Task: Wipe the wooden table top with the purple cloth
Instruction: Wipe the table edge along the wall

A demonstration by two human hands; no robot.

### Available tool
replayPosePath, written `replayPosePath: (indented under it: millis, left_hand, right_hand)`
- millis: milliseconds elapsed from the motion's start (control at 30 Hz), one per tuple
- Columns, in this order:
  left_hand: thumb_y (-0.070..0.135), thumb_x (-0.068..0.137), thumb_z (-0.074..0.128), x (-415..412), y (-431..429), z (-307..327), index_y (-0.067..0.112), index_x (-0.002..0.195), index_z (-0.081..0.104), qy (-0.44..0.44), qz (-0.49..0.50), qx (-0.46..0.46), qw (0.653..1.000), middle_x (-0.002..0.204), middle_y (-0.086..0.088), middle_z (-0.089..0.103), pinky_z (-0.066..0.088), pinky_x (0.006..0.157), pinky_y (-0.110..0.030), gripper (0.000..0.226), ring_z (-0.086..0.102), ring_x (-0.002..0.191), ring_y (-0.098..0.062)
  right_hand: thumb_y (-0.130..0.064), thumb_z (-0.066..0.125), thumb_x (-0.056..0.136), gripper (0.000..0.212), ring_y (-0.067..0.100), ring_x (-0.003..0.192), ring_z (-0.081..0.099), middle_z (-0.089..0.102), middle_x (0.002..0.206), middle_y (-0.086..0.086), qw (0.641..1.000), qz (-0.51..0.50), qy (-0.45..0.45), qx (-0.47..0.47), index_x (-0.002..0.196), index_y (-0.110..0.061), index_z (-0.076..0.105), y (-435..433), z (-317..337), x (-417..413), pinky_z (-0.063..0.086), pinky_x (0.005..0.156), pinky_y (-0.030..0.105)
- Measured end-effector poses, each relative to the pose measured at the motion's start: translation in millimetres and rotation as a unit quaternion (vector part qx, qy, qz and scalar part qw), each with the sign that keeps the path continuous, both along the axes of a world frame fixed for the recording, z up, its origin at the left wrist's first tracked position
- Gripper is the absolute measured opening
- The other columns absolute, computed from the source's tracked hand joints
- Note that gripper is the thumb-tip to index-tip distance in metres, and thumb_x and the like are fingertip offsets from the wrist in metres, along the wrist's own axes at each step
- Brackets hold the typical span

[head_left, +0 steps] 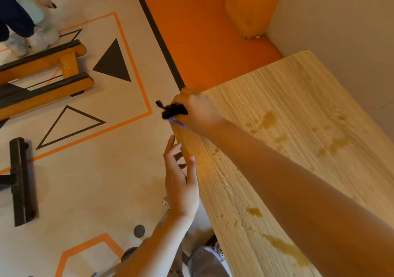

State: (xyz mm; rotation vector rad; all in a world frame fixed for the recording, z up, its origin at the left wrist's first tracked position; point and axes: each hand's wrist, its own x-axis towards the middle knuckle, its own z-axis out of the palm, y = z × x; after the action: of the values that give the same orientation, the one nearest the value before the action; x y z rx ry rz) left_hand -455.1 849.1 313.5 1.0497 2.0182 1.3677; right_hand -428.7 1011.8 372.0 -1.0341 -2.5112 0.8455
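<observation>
The light wooden table top (pixel 298 97) fills the right side, with brown liquid stains (pixel 264 121) and small drops (pixel 253 211) on it. My right hand (pixel 196 110) reaches across to the table's far left corner and is closed around a dark bunched thing (pixel 174 110); a thin strip of the purple cloth (pixel 178 123) shows beneath the hand. My left hand (pixel 179 182) hangs just off the table's left edge, fingers spread, thumb touching the edge, holding nothing.
Beige floor with orange and black shapes lies to the left. A wooden bench (pixel 42 72) and a black metal stand (pixel 21 180) sit there. Another person's legs and white shoes (pixel 32 40) are at top left. An orange wall (pixel 200 29) stands beyond the table.
</observation>
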Motion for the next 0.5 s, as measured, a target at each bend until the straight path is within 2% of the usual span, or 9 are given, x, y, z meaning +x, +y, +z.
replayPosePath:
  millis: [33, 100, 167, 233, 300, 333, 400, 467, 500]
  left_hand:
    - [0.021, 0.099, 0.046, 4.3, -3.0, 2.7, 0.027, 0.127, 0.038, -0.023, 0.011, -0.011, 1.000, 0.140, 0.011, 0.046, 0.049, 0.078, -0.014, 0.030, 0.055, 0.109, 0.003]
    - [0.027, 0.099, 0.043, 15.0, -11.5, 7.8, 0.030, 0.125, 0.037, -0.084, 0.018, -0.033, 0.996, 0.108, 0.017, 0.060, 0.051, 0.069, -0.021, 0.027, 0.060, 0.084, 0.000]
    - [0.043, 0.098, 0.038, 22.0, -20.4, 7.2, 0.037, 0.117, 0.040, -0.142, 0.008, -0.051, 0.989, 0.081, 0.015, 0.063, 0.050, 0.062, -0.035, 0.019, 0.058, 0.066, -0.009]
    - [0.057, 0.092, 0.036, 21.1, -23.5, 3.3, 0.043, 0.110, 0.042, -0.150, -0.007, -0.057, 0.987, 0.079, 0.005, 0.064, 0.051, 0.061, -0.053, 0.024, 0.060, 0.065, -0.028]
    - [0.063, 0.087, 0.033, 17.1, -23.3, -2.2, 0.049, 0.107, 0.043, -0.146, -0.019, -0.061, 0.987, 0.080, -0.004, 0.063, 0.049, 0.059, -0.061, 0.027, 0.058, 0.069, -0.043]
    - [0.064, 0.086, 0.033, 15.7, -23.2, -3.8, 0.050, 0.106, 0.044, -0.148, -0.022, -0.063, 0.987, 0.080, -0.006, 0.062, 0.048, 0.058, -0.062, 0.027, 0.057, 0.070, -0.045]
    - [0.065, 0.086, 0.032, 14.8, -23.1, -4.1, 0.050, 0.106, 0.043, -0.146, -0.024, -0.066, 0.987, 0.081, -0.014, 0.061, 0.047, 0.056, -0.062, 0.027, 0.057, 0.068, -0.046]
    - [0.066, 0.086, 0.032, 14.6, -23.9, -4.9, 0.049, 0.107, 0.043, -0.144, -0.023, -0.071, 0.987, 0.080, -0.019, 0.060, 0.046, 0.054, -0.063, 0.029, 0.057, 0.066, -0.046]
    - [0.066, 0.086, 0.032, 14.6, -24.4, -4.6, 0.048, 0.107, 0.043, -0.147, -0.023, -0.070, 0.986, 0.079, -0.017, 0.061, 0.047, 0.054, -0.062, 0.030, 0.057, 0.066, -0.046]
  right_hand:
    - [-0.028, 0.067, 0.085, 0.025, 0.015, 0.094, 0.051, 0.057, 0.101, 0.001, 1.000, 0.023, 0.001, -0.002, 0.104, -0.013, 0.064, -7.9, 1.2, 3.2, 0.043, 0.076, 0.025]
    - [-0.027, 0.067, 0.085, 0.025, 0.016, 0.094, 0.049, 0.059, 0.102, 0.004, 0.998, 0.058, -0.002, -0.001, 0.103, -0.010, 0.064, -20.6, 2.0, 13.1, 0.037, 0.075, 0.020]
    - [-0.027, 0.065, 0.086, 0.023, 0.012, 0.092, 0.046, 0.058, 0.101, 0.002, 0.998, 0.062, -0.014, -0.002, 0.103, -0.010, 0.064, -23.4, 3.3, 28.1, 0.032, 0.073, 0.017]
    - [-0.027, 0.063, 0.088, 0.016, 0.008, 0.087, 0.047, 0.055, 0.097, -0.002, 0.999, 0.020, -0.013, -0.023, 0.097, -0.014, 0.064, -13.7, 4.9, 46.6, 0.034, 0.071, 0.013]
    - [-0.028, 0.062, 0.088, 0.009, 0.008, 0.079, 0.052, 0.054, 0.093, -0.004, 0.996, -0.070, 0.005, -0.052, 0.081, -0.022, 0.062, 4.7, 4.9, 65.4, 0.038, 0.065, 0.008]
    - [-0.027, 0.063, 0.088, 0.014, 0.011, 0.077, 0.055, 0.055, 0.092, -0.002, 0.990, -0.128, 0.013, -0.051, 0.075, -0.023, 0.060, 13.4, 3.6, 72.8, 0.039, 0.061, 0.009]
    - [-0.020, 0.064, 0.087, 0.011, 0.019, 0.079, 0.057, 0.057, 0.096, 0.004, 0.975, -0.222, 0.004, -0.025, 0.076, -0.020, 0.061, 22.5, -0.2, 80.3, 0.038, 0.056, 0.018]
    - [-0.016, 0.064, 0.086, 0.003, 0.020, 0.083, 0.055, 0.055, 0.100, 0.004, 0.970, -0.244, -0.007, -0.002, 0.087, -0.018, 0.064, 15.7, -1.7, 74.5, 0.034, 0.054, 0.017]
    - [-0.018, 0.065, 0.086, 0.008, 0.016, 0.084, 0.053, 0.052, 0.101, 0.002, 0.972, -0.234, -0.005, 0.001, 0.094, -0.017, 0.065, 7.3, -1.8, 67.2, 0.034, 0.056, 0.014]
